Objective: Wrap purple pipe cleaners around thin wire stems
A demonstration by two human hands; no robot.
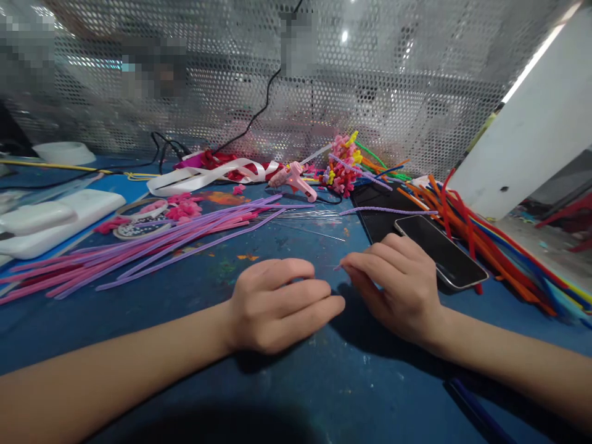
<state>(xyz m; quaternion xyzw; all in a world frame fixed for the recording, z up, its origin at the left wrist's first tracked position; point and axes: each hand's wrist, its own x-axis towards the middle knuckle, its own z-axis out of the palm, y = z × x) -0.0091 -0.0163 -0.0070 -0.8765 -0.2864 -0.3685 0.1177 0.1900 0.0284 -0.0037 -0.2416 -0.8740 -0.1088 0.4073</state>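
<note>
My left hand (282, 302) hovers low over the blue table with its fingers curled and its thumb hidden; whatever it may hold is out of sight. Facing it, my right hand (398, 287) pinches thumb and forefinger together. From that pinch pokes a tiny lilac tip, like the end of a pipe cleaner (338, 267). The two hands are close but apart. Beyond them lie several thin metal wires (319, 217) and a bundle of pink and purple pipe cleaners (171, 240). One purple pipe cleaner (388, 210) lies separately to the right.
A pink glue gun (296, 182) stands at the back beside pink and yellow pipe-cleaner flowers (345, 166) and white ribbon (203, 176). A phone (441, 251) and orange and red pipe cleaners (490, 246) lie right. At left is a white device (65, 219). Perforated metal (231, 80) rises behind.
</note>
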